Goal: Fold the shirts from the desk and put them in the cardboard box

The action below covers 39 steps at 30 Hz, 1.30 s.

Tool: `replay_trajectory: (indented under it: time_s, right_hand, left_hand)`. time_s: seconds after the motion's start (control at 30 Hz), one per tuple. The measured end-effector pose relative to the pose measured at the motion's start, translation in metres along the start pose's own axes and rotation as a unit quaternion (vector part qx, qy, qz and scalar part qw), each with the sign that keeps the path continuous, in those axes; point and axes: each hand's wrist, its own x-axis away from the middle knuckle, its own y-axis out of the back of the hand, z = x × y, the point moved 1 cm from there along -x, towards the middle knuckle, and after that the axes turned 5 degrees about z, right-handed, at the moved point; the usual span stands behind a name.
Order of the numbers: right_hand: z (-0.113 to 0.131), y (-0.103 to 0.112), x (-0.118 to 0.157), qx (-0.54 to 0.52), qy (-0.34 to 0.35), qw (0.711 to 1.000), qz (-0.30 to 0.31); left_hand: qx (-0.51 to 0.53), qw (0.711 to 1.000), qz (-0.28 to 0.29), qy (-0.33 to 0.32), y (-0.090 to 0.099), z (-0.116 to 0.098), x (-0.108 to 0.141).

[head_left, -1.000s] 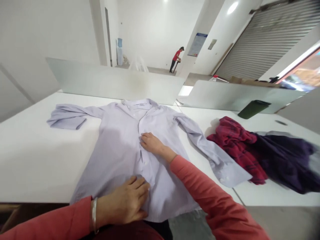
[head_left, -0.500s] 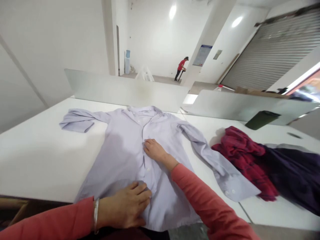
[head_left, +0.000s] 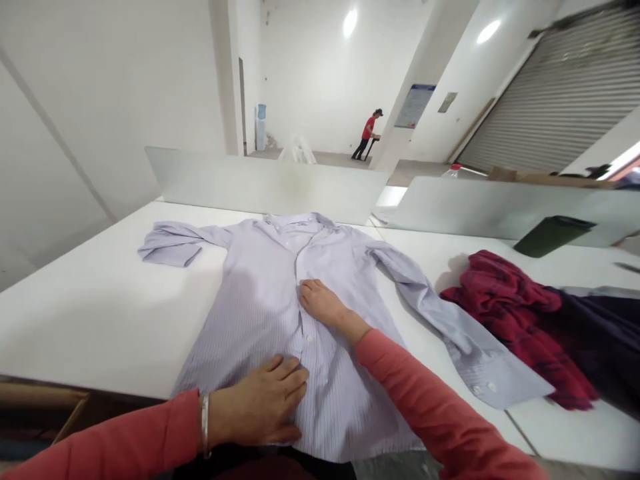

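A pale lavender striped button shirt (head_left: 260, 293) lies front up on the white table, collar at the far side and hem at the near edge. Its left-side sleeve is folded over itself; the other stretches out to the right, cuff buttons showing. My left hand (head_left: 260, 403), with a bangle at the wrist, rests flat on the lower front beside the placket, fingers open. Higher up, my right hand (head_left: 325, 303) has its fingers curled together at the placket's edge, closed on the cloth. The thumb is hidden. A placket button shows between the hands.
A red and dark plaid garment (head_left: 520, 320) and a dark purple cloth (head_left: 600, 333) lie to the right. Behind them is a dark green box-like object (head_left: 553, 235). Frosted partitions (head_left: 250, 187) edge the table's far side. A person in red (head_left: 369, 133) stands far off.
The view has shifted slightly, so the table and shirt appear farther right. Both hands keep nearly the same places on the shirt.
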Motion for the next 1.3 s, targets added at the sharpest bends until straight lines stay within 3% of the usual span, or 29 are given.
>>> replay_trajectory:
  time_s: [0.4,0.57,1.03,1.3]
  right_hand:
    - [0.005,-0.004,0.003,-0.003,-0.015,0.999,-0.031]
    - [0.005,-0.009,0.005,-0.042,-0.022,0.996,-0.072]
    - [0.016,-0.002,0.009,-0.091,-0.018,0.995,-0.02]
    - [0.007,0.002,0.007,-0.146,-0.004,0.988,-0.057]
  left_hand:
    - [-0.007,0.999,0.004,-0.04,0.004,-0.002,0.002]
    - [0.01,1.0,0.006,-0.005,-0.003,0.002,0.008]
    - [0.026,0.999,0.044,-0.017,-0.01,0.006,0.011]
    - [0.04,0.999,0.034,-0.009,-0.002,0.008,0.011]
